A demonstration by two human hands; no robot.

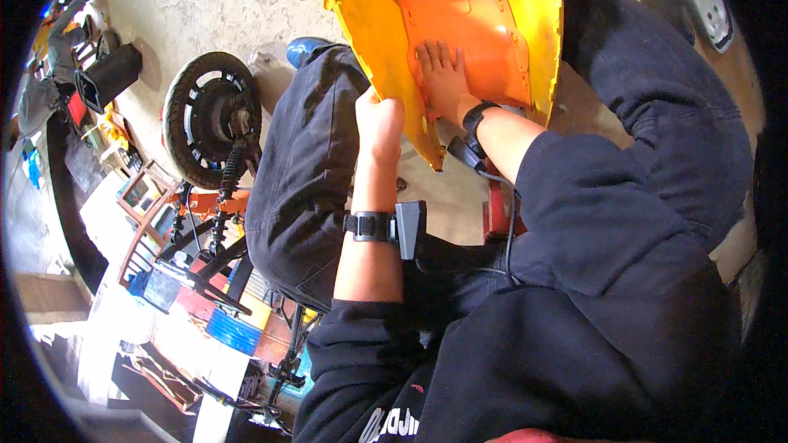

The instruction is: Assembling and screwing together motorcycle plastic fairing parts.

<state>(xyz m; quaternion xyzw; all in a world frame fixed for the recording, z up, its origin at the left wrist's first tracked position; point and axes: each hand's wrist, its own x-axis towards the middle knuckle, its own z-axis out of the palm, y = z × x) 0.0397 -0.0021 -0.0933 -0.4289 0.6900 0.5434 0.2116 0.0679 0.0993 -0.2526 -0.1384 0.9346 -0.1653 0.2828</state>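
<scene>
A large curved plastic body panel stands between my knees, with yellow side wings (365, 12) and an orange middle piece (460, 16). My left hand (380, 125) is closed round the lower left edge of the yellow wing. Inside the curve, my right hand (443, 78) lies flat against the orange piece, fingers spread. Straps circle both wrists; the left one carries a grey box (410, 230), and a dark cable (512, 234) runs from the right one across my lap. The outer side of the panel is hidden.
Left of my knee stands a wheel (212, 119) with a coil-spring shock absorber (231, 172) on an orange and black frame. Farther left are a motorbike seat part (111, 78) and a wooden chair (144, 213). A perforated metal part (702, 0) lies far right.
</scene>
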